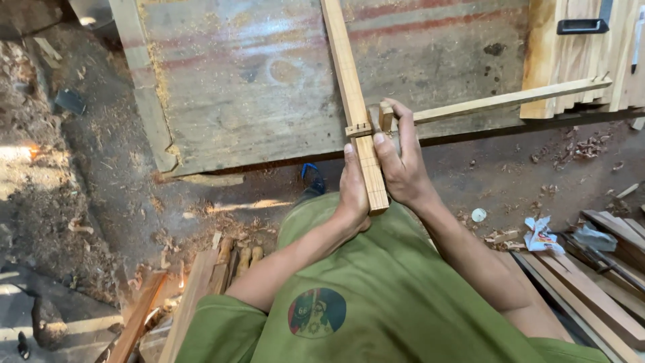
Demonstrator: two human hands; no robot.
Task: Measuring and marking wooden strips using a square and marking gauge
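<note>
Sawdust and shavings cover the dirt floor (101,195) of a woodworking yard; a worn plywood bench (269,81) fills the upper view, with offcuts (591,282) piled at lower right.

Both hands meet at the bench's near edge, over the person's green shirt. Left hand (353,191) is clenched round the lower end of a long, pale wooden slat (353,101), thumb laid up along its face. The slat runs up and away across the bench, its near end overhanging toward the body.

Right hand (403,165) wraps the same spot, fingers closed over a small notched block (385,115) where a thinner cross strip (504,101) meets the slat and runs off to the right, toward stacked boards (578,60).

Handling, as judged: both pieces look light, dry and stiff, but slim enough to flex or snap at the notch. Planed faces look smooth, dusty, a bit slippery. Best grip is close to the joint, as now, both hands bracing the crossing rather than the far ends.
</note>
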